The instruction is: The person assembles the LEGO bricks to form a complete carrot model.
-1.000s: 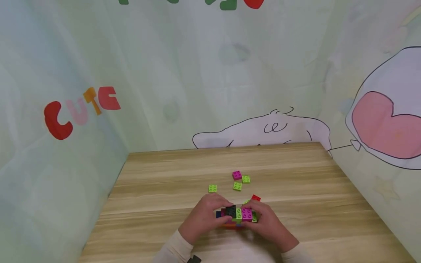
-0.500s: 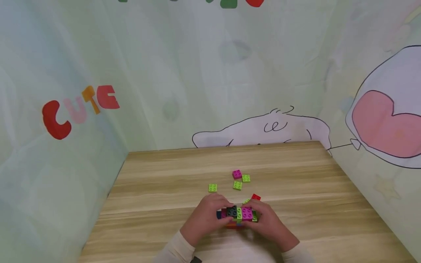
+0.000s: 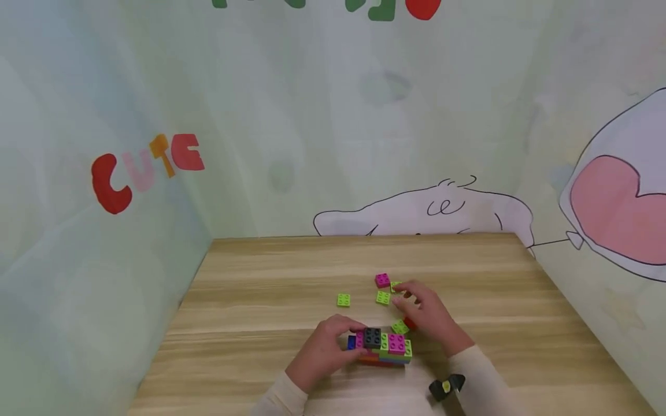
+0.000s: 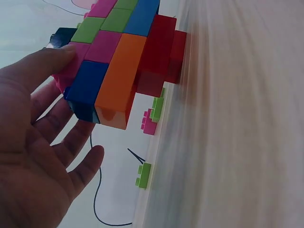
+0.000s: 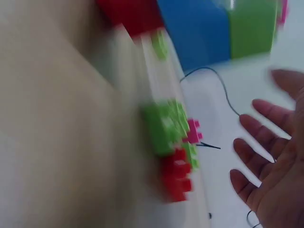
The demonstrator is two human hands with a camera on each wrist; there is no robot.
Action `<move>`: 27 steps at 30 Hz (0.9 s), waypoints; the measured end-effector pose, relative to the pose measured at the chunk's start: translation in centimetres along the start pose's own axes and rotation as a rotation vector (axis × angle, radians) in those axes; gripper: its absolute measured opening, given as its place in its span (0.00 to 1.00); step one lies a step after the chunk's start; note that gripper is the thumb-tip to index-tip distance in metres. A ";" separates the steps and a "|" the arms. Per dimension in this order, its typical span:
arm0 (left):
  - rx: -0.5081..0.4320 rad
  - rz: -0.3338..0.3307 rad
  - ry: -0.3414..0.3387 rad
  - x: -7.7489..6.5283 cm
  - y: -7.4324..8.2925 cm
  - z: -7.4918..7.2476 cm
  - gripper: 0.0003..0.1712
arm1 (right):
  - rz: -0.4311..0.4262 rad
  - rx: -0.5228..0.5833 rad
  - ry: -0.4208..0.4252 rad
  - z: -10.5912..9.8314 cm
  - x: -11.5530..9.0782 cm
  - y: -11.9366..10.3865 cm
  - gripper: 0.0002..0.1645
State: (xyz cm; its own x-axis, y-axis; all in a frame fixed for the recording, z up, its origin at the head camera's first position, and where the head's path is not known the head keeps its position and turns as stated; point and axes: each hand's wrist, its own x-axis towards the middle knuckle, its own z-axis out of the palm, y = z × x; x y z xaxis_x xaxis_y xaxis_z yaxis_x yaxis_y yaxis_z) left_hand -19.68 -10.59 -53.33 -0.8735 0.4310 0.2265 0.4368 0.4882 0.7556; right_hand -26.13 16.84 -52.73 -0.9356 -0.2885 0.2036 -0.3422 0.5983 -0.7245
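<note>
My left hand [image 3: 322,349] grips the left end of a built stack of toy building bricks [image 3: 396,353]. In the left wrist view the thumb lies on a magenta brick [image 4: 104,46] and the other fingers reach behind. The stack has red and orange bricks low down, a blue layer, then lime and magenta ones, with a black brick [image 3: 372,337] on top. My right hand [image 3: 429,315] holds nothing, fingers spread and extended over the loose bricks. Its fingertips are right by a lime brick [image 3: 395,286]; a red brick [image 3: 410,323] is partly hidden beneath the hand.
Beyond the stack lie a magenta brick [image 3: 382,280] and lime bricks [image 3: 383,297], one lime brick [image 3: 343,300] off to the left and another lime brick [image 3: 399,327] close behind the stack. The wooden table [image 3: 250,300] meets printed cloth walls [image 3: 291,138] on three sides.
The right hand has let go of the stack's right end and moved forward to the loose bricks. The left hand keeps its grip. The head view has shifted slightly.
</note>
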 end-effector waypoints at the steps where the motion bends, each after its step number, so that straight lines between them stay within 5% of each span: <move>1: -0.003 0.008 -0.002 0.0 -0.1 0.1 0.24 | 0.028 -0.059 -0.025 -0.2 1.1 0.1 0.20; 8: -0.034 -0.016 -0.038 0.1 -0.1 0.5 0.23 | 0.071 -0.344 -0.218 0.1 6.8 1.8 0.26; 14: -0.046 -0.011 -0.043 0.2 0.0 0.7 0.23 | 0.087 -0.429 -0.236 1.1 7.9 2.7 0.20; 22: -0.045 -0.007 -0.011 0.0 -0.1 0.7 0.22 | 0.099 -0.122 -0.063 -1.0 3.6 -1.0 0.24; 27: -0.052 0.021 0.027 -0.4 -0.3 0.5 0.22 | -0.161 -0.068 -0.101 -2.7 -1.2 -4.1 0.19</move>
State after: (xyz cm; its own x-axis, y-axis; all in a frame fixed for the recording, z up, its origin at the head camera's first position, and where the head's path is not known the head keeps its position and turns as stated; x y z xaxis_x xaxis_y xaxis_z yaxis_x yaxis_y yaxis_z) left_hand -19.36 -10.56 -53.96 -0.8699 0.4199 0.2587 0.4442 0.4390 0.7810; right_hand -23.82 16.74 -48.22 -0.8560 -0.4562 0.2432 -0.4948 0.5867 -0.6411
